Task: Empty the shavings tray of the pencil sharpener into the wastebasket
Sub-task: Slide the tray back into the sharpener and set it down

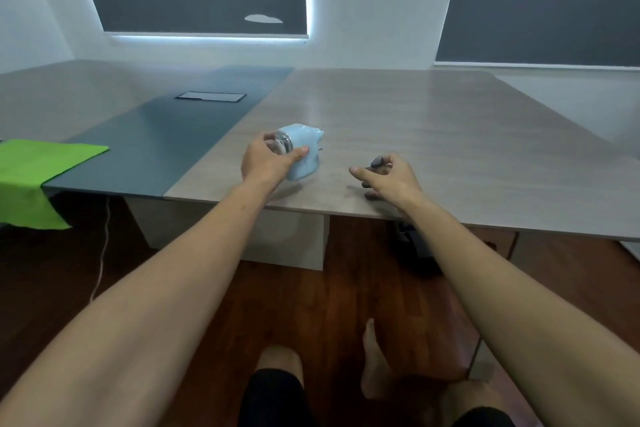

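My left hand [268, 163] grips a light blue pencil sharpener [303, 152] and holds it tilted just above the wooden table [433, 135], near the front edge. Its metal end faces the palm. About a hand's width to the right, my right hand [388, 177] curls over a small dark grey piece [377, 160], apparently the shavings tray. That piece shows only between thumb and fingers and under the palm; the rest is hidden. No wastebasket can be clearly made out.
A dark object [415, 246] stands on the floor under the table's front edge, below my right forearm. A green cloth [34, 170] drapes over the table's left corner, and a white cable [102, 253] hangs there. A black hatch [210, 96] is set in the table's blue-grey strip.
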`<state>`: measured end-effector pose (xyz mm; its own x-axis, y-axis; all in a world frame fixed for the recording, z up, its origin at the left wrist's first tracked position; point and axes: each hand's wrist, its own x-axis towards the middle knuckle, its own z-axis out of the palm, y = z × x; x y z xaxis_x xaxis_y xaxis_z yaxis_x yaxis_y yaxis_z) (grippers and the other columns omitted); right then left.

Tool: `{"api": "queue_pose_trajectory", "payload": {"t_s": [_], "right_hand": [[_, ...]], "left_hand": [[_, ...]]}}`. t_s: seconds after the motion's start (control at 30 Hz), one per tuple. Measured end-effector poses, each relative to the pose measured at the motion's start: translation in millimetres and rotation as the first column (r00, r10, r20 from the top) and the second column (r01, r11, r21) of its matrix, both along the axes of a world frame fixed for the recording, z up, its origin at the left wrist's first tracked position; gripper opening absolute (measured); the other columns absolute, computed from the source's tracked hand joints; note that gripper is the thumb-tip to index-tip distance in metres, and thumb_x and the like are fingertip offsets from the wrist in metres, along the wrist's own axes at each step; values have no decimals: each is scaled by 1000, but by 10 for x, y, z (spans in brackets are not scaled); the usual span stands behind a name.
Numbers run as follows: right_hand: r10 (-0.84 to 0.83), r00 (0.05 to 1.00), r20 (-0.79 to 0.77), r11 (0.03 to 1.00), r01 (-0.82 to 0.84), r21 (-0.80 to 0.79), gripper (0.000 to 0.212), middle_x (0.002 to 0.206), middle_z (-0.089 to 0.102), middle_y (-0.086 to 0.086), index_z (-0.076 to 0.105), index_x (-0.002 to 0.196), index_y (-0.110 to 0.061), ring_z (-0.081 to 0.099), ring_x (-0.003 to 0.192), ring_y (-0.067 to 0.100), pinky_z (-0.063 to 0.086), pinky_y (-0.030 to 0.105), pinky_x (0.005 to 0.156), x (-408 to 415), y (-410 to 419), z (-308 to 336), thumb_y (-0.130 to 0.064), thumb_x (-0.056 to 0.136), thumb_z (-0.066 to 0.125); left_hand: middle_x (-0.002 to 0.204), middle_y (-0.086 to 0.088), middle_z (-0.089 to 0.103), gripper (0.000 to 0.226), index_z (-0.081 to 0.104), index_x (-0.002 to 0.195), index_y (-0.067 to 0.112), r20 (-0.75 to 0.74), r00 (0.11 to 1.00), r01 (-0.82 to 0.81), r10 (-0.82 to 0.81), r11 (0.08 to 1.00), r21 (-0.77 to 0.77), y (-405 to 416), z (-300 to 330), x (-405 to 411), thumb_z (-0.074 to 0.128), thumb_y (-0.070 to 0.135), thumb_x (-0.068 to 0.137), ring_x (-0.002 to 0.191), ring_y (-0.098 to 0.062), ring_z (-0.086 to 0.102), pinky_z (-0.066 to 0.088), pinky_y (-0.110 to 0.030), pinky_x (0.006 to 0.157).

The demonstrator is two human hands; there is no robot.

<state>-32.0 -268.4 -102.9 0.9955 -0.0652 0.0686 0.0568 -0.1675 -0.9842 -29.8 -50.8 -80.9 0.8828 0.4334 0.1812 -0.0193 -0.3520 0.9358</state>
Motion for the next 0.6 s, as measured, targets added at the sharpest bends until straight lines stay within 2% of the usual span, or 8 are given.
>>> {"api": "queue_pose_trajectory", "payload": {"t_s": [0.17, 0.3, 0.6], "right_hand": [[-32, 999, 10, 999, 32, -7, 41, 100, 67, 7, 52, 96, -17, 71, 100, 29, 61, 46, 80, 29, -19, -17, -34, 74, 82], [-54, 998, 19, 998, 55, -23, 39, 99, 66, 7, 52, 93, -20, 71, 98, 27, 62, 44, 79, 39, -59, -43, -37, 73, 82], [-111, 993, 34, 994, 112, -1, 35, 92, 65, 4, 54, 89, -20, 73, 93, 29, 61, 46, 80, 66, -222, -81, -37, 74, 81]], "left_hand": [[122, -3, 63, 66, 56, 114, 21, 45, 971, -237, 233, 964, 122, 210, -24, -25, 84, 47, 61, 106, -23, 64, 49, -33, 90], [128, -7, 55, 68, 52, 118, 20, 34, 936, -349, 349, 918, 187, 311, -78, -31, 83, 47, 64, 117, -28, 56, 45, -38, 90], [132, -11, 50, 72, 47, 120, 15, -4, 897, -431, 443, 874, 224, 359, -268, -41, 84, 43, 65, 122, -31, 48, 45, -44, 88]]}}
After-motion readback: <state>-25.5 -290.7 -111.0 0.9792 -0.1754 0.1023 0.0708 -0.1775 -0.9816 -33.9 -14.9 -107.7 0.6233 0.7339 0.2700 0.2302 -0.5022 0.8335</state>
